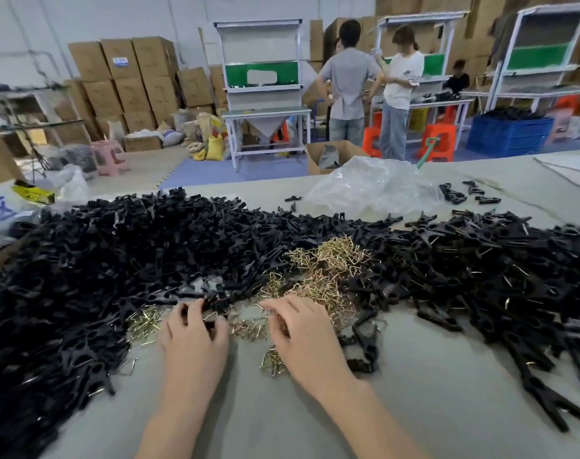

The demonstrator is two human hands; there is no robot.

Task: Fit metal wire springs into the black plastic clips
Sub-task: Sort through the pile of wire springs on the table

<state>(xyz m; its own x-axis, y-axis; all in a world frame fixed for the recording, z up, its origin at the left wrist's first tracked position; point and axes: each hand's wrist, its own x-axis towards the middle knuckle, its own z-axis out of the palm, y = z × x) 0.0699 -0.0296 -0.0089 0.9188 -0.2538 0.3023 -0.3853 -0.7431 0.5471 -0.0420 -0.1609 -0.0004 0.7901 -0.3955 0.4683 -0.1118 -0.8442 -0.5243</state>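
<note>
A: Why is the left hand (pixel 195 329) curling like that?

B: It is gripping a black clip (pixel 212 324), fingers wrapped round it, probably steadying it for a spring.

A: And the right hand (pixel 301 329)?

B: It is dipping bent fingers into the springs (pixel 328 260), which are lying heaped just beyond both hands. Whether it is pinching one, I cannot tell.

A: The heaps either side?

B: Loose clips (pixel 116 260) are piling up on the left, clips showing wire (pixel 480 276) on the right, likely sorted for easy reach.

A: And around them?

B: A grey table (pixel 414 409) is carrying a crumpled plastic bag (pixel 374 187). Behind it, cardboard boxes (pixel 123 71) and workbenches (pixel 265 94) are filling a warehouse.
</note>
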